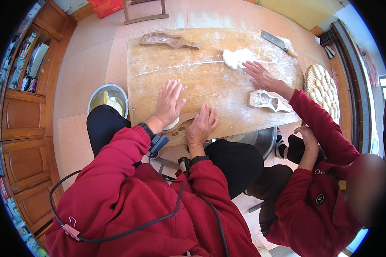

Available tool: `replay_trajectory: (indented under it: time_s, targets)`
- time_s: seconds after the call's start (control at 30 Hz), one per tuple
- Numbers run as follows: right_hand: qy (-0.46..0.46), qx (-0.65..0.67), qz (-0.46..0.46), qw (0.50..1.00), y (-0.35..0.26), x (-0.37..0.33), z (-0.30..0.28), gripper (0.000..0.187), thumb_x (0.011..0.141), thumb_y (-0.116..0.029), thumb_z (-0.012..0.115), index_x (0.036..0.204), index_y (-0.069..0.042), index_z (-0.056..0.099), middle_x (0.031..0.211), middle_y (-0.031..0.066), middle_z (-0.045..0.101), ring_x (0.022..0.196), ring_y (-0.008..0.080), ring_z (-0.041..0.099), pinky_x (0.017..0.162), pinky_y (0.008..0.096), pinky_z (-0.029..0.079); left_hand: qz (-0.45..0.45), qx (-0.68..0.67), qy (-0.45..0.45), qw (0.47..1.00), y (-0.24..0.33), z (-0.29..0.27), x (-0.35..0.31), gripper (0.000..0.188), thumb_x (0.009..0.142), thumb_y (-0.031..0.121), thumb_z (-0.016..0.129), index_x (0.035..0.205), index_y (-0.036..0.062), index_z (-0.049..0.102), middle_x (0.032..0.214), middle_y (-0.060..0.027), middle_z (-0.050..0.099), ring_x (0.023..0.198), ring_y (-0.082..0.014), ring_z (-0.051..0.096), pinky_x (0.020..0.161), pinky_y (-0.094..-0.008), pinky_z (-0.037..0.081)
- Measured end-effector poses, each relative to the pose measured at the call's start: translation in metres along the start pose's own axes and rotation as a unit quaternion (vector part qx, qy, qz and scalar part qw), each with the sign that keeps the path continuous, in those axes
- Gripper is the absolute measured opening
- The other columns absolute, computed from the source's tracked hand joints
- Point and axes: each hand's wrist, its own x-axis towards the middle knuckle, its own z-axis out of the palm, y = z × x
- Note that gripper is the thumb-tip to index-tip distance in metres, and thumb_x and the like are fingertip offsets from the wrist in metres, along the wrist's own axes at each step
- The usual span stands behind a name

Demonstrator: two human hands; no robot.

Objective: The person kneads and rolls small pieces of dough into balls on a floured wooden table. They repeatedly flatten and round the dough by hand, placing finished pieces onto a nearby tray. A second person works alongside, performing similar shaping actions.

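My left hand hovers or rests over the near left of the wooden board table, palm down with its fingers stretched out. Beside its heel a small white piece of dough shows in part. My right hand is at the table's near edge, fingers extended and nothing visible in them. Between and partly beneath my hands lies a brown wooden piece, perhaps a mould; its face is hidden. Whether either palm presses on something cannot be seen.
A co-worker's hand reaches beside a floury dough lump. Two carved fish-shaped moulds and a cleaver lie on the table. A metal basin stands left; a tray of shaped dough pieces stands right.
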Motion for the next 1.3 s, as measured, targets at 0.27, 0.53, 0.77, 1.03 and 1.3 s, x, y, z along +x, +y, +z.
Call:
replay_trajectory:
  time_s: [0.27,0.53,0.77,1.03,1.3]
  targets:
    - [-0.003,-0.009,-0.013,1.000,0.002,-0.002,0.003,0.040,0.096,-0.013,0.048,0.135,-0.006,0.053,0.143,0.0136,0.051,0.141,0.0356,0.034,0.113,0.0585,0.018,0.002,0.041,-0.049,0.998,-0.020,0.001,-0.016,0.063,0.098,0.043,0.048,0.144,0.0020,0.040,0.152,-0.0209,0.037,0.143,-0.0370,0.030,0.115,-0.0511,0.027]
    - [-0.002,0.001,-0.038,0.999,0.005,-0.001,0.002,0.043,0.096,-0.017,0.049,0.138,-0.007,0.051,0.143,0.0138,0.051,0.142,0.0360,0.034,0.113,0.0595,0.017,-0.002,-0.046,-0.027,0.999,-0.053,-0.053,-0.082,0.067,0.088,0.039,0.068,0.138,0.0005,0.048,0.146,-0.0223,0.043,0.137,-0.0376,0.039,0.114,-0.0442,0.031]
    - [-0.077,0.062,-0.184,0.978,-0.001,-0.005,-0.012,0.044,0.085,-0.024,0.068,0.128,-0.019,0.064,0.145,0.0113,0.050,0.142,0.0369,0.033,0.113,0.0615,0.020,-0.027,-0.122,-0.050,0.991,-0.044,-0.058,-0.121,0.068,0.071,0.023,0.080,0.132,0.0045,0.057,0.139,-0.0182,0.053,0.132,-0.0349,0.046,0.111,-0.0417,0.037]
    - [-0.143,0.021,-0.239,0.960,-0.017,-0.003,-0.017,0.027,0.076,-0.023,0.075,0.102,-0.016,0.074,0.129,0.0083,0.062,0.133,0.0321,0.046,0.108,0.0660,0.024,-0.087,-0.199,0.019,0.976,-0.044,-0.045,-0.120,0.046,0.067,0.008,0.082,0.110,0.0081,0.067,0.122,-0.0170,0.063,0.119,-0.0349,0.056,0.101,-0.0395,0.046]
    - [-0.174,0.071,-0.295,0.937,-0.011,0.014,-0.006,0.018,0.071,-0.018,0.075,0.087,-0.010,0.071,0.120,0.0102,0.064,0.115,0.0288,0.058,0.104,0.0537,0.036,-0.086,-0.227,0.063,0.968,-0.043,-0.041,-0.116,0.035,0.065,0.006,0.081,0.097,0.0065,0.066,0.103,-0.0128,0.064,0.103,-0.0335,0.059,0.091,-0.0407,0.047]
